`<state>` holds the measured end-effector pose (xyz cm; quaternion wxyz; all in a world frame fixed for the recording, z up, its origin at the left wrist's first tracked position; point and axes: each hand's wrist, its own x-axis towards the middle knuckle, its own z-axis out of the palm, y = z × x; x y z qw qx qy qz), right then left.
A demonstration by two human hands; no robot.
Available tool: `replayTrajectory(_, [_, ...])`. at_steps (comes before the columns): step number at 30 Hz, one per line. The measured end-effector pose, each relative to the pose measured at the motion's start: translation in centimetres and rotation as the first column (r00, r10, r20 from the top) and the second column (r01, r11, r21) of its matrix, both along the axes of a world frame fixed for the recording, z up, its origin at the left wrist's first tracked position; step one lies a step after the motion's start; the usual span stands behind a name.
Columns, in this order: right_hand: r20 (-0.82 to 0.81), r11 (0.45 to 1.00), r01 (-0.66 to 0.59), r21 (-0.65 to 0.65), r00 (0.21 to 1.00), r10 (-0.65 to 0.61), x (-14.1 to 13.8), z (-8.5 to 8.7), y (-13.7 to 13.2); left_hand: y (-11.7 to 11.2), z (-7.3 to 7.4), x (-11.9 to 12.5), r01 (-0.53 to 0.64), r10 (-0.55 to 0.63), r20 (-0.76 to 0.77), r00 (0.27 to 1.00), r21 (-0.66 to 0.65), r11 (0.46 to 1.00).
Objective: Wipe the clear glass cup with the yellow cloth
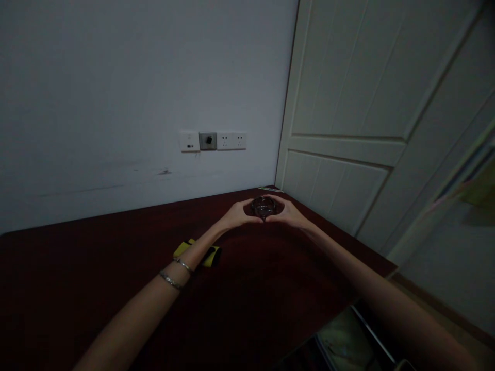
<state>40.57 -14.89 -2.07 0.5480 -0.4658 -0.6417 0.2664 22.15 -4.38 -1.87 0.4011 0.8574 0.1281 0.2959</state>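
Note:
Both arms reach out over a dark red-brown table (77, 288). My left hand (236, 215) and my right hand (286, 212) meet near the far right corner, fingers curled around a small round clear glass object (263, 206), perhaps a small bowl or lid. It sits between the fingertips of both hands, just above or on the tabletop; I cannot tell which. Two thin bracelets (177, 273) circle my left wrist.
A yellow and black object (211, 255) lies on the table, partly hidden under my left forearm. White wall sockets (231, 140) are on the back wall. A white panelled door (348, 129) stands right of the table. The table edge drops off at lower right.

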Motion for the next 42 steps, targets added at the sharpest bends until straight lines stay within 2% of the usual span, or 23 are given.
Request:
replayTrajectory(3, [0.068,1.0,0.016,-0.014,0.998,-0.015,1.5,-0.4,-0.3,-0.2,-0.5,1.4,-0.056,0.056,-0.004,0.998,0.083,0.995])
replayTrajectory(7, [0.139,0.998,0.026,-0.052,0.99,-0.019,3.4,-1.6,-0.3,-0.2,-1.3,2.8,-0.025,0.038,-0.078,0.996,0.154,0.988])
replayTrajectory(20, [0.217,0.981,0.017,-0.192,0.976,0.026,7.1,-4.2,0.8,-0.1,-4.3,6.0,-0.114,0.135,-0.193,0.972,0.119,0.986])
replayTrajectory(29, [0.25,0.967,-0.001,-0.254,0.966,0.066,7.6,-5.4,1.1,0.2,-5.8,6.3,-0.126,0.151,-0.244,0.958,0.115,0.985])
replayTrajectory(42, [0.279,0.958,-0.015,-0.288,0.955,0.099,7.3,-6.0,1.2,0.3,-6.7,6.1,-0.116,0.149,-0.265,0.953,0.135,0.984])
